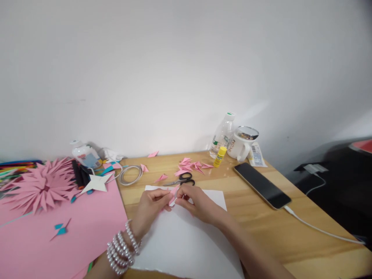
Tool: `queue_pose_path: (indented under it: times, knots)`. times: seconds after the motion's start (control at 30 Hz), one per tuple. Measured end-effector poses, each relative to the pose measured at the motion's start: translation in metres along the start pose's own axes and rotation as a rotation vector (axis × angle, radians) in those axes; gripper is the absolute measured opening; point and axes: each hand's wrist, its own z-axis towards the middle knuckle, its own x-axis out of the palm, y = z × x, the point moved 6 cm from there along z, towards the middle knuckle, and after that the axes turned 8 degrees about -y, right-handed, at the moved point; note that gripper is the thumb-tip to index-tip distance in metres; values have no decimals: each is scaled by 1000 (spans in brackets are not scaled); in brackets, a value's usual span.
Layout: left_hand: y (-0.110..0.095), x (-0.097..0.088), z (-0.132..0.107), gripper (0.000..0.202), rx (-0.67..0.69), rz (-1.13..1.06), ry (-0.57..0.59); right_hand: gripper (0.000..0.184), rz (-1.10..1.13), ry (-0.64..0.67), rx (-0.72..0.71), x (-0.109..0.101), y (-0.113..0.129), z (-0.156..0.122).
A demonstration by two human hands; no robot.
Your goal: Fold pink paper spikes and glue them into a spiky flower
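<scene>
My left hand [152, 207] and my right hand [197, 201] meet over a white sheet [186, 240] on the wooden table [290, 232]. Both pinch a small folded pink paper piece [173, 192] between their fingertips. Pearl bracelets [122, 250] circle my left wrist. Black-handled scissors [181, 180] lie just beyond my hands. A pile of folded pink paper pieces [193, 166] lies behind the scissors.
A large pink sheet [52, 236] with a pink paper flower [40, 186] and a white paper star [97, 183] lies at left. A phone [261, 185] on a white cable [319, 229], a glue stick [220, 156], a white mug [242, 144] and a bottle [223, 134] stand at right.
</scene>
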Motion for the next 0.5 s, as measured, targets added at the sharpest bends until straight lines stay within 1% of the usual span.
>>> queue_pose_path:
  times: [0.1, 0.23, 0.5]
  knots:
    - [0, 1, 0, 21, 8, 29, 10, 14, -21, -10, 0, 0, -2, 0]
    - [0, 1, 0, 20, -3, 11, 12, 14, -39, -33, 10, -1, -5, 0]
    - [-4, 3, -2, 20, -4, 12, 16, 15, -51, -28, 51, 1, -10, 0]
